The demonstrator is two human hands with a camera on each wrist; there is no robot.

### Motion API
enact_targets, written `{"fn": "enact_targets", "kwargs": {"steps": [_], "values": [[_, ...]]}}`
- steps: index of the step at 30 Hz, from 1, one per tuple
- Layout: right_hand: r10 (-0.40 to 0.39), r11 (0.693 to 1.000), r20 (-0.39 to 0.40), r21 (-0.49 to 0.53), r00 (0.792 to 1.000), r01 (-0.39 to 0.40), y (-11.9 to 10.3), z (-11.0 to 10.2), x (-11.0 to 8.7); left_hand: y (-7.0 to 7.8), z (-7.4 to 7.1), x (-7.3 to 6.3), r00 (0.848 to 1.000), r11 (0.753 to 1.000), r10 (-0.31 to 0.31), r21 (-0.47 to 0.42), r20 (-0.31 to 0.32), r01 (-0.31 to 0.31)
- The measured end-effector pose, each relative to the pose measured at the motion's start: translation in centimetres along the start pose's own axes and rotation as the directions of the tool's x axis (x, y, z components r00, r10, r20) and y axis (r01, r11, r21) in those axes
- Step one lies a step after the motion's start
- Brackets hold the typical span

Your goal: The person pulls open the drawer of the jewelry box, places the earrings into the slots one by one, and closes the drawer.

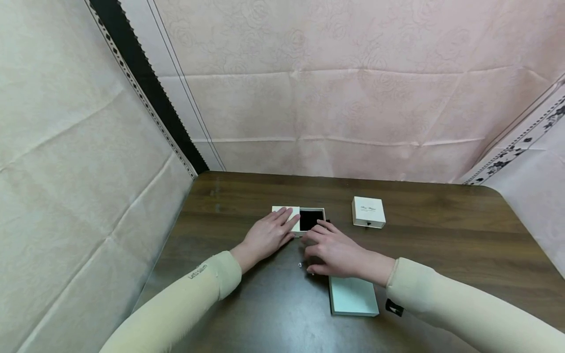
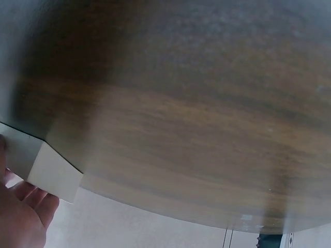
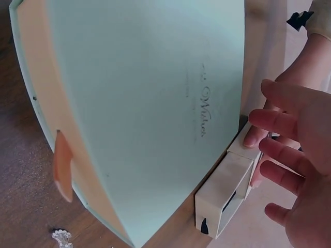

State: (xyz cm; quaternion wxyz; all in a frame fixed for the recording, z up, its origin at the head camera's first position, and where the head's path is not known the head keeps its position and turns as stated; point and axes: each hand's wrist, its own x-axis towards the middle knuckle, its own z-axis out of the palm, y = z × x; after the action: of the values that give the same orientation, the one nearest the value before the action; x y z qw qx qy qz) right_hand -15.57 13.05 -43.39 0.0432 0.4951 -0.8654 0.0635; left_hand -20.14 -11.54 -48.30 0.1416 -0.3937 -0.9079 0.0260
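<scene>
My left hand (image 1: 267, 234) grips a small white drawer box (image 1: 296, 211), its fingers across the top and the thumb on the near side. The box's tray, with a black lining (image 1: 311, 220), is slid partway out to the right. My right hand (image 1: 334, 252) hovers just right of the tray, fingers loosely bent and spread. Close to its thumb, a small shiny piece of jewellery (image 1: 300, 264) lies on the table; silver jewellery (image 3: 62, 237) also shows in the right wrist view. Beneath the right forearm sits a mint-green box (image 1: 354, 297), with an orange ribbon tab (image 3: 63, 168) on its side.
A second white box (image 1: 368, 212), shut and printed on top, stands to the back right on the brown wooden table (image 1: 247, 304). Pale patterned cloth (image 1: 335, 108) hangs behind the table's far edge and along both sides.
</scene>
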Motion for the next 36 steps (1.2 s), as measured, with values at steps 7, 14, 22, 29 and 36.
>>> {"fn": "enact_targets", "kwargs": {"steps": [7, 14, 22, 29, 36], "values": [[0.019, 0.999, 0.023, -0.039, 1.0, -0.018, -0.3, 0.3, 0.4, -0.2, -0.3, 0.2, 1.0, 1.0, 0.019, -0.013, 0.002, -0.019], [0.037, 0.999, 0.08, -0.04, 0.996, -0.034, -0.4, 0.7, 0.9, -0.3, -0.4, 0.2, 1.0, 1.0, 0.015, -0.026, 0.011, -0.014], [0.003, 0.997, 0.077, -0.08, 0.997, 0.004, -0.5, 1.3, 1.4, -0.2, -0.4, 0.1, 0.999, 0.999, 0.008, -0.037, 0.035, -0.007], [-0.027, 0.997, 0.069, -0.073, 0.997, 0.032, -0.5, 1.8, 1.8, -0.3, -0.2, 0.1, 1.0, 1.0, 0.012, -0.022, 0.028, -0.012], [-0.076, 0.994, 0.051, -0.08, 0.996, 0.08, -0.5, 2.1, 2.0, -0.3, -0.2, 0.1, 0.999, 0.999, 0.013, -0.03, 0.035, -0.012]]}}
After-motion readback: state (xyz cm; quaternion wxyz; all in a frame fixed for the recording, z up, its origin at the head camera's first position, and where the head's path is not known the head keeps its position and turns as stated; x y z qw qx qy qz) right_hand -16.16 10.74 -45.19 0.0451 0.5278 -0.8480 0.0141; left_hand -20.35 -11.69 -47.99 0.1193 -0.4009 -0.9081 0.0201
